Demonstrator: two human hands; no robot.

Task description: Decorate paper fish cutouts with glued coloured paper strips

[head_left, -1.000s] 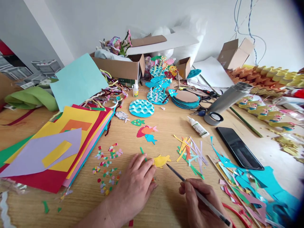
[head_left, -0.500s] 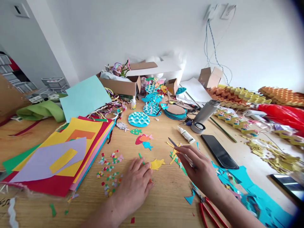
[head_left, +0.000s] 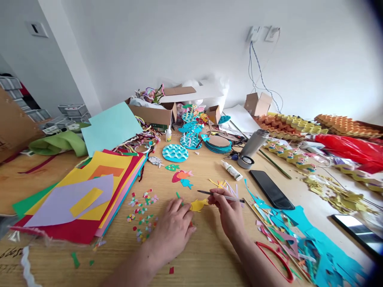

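Pale wall (head_left: pixel 167 44) behind a cluttered wood counter (head_left: pixel 206 259), head view. Left hand (head_left: pixel 176 223) lies palm down on the counter, fingers extended, fingertips at the head end of the yellow paper fish (head_left: pixel 198 205); green strip (head_left: pixel 178 195) pokes out by the same fingers. Right hand (head_left: pixel 229 213) is pinched around a dark pen (head_left: pixel 205 192), tip pointing left, just above the fish on the far side; fingers are by the tail, can't tell if they touch it. Fish lies on the counter between the two hands. Beyond it: blue fish (head_left: pixel 186 183), orange fish (head_left: pixel 183 175), green fish (head_left: pixel 172 168), then a wavy blue disc (head_left: pixel 175 153). Coloured paper stack (head_left: pixel 56 199) to the left; glue bottle (head_left: pixel 231 170), phone (head_left: pixel 271 189) and blue paper scraps (head_left: pixel 332 255) to the right.
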